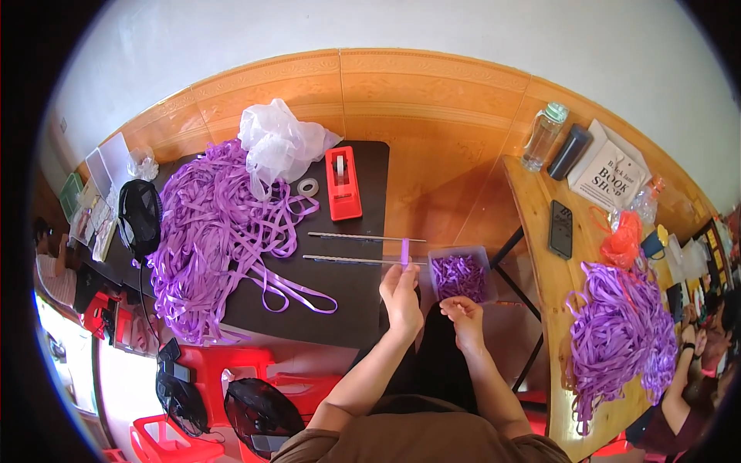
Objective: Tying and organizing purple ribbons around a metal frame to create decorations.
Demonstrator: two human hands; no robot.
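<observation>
Two thin metal rods (347, 236) jut out past the right edge of the black table, side by side and apart. A short purple ribbon piece (405, 252) spans both rods near their free ends. My left hand (400, 299) has its thumb and fingers pinched at the near end of that ribbon, beside the nearer rod. Low in front of a clear plastic box (485, 256), my right hand (466, 322) is closed, its fingertips together; whatever they hold is too small to name. Inside the box lie many small purple pieces (457, 278).
A large heap of purple ribbon (216, 239) covers the black table's left half, by a white plastic bag (278, 139), a tape roll (307, 187) and a red tape dispenser (343, 184). Right, a wooden table (532, 255) carries a phone (561, 229) and more ribbon (617, 332). Another person's arm (679, 386) shows.
</observation>
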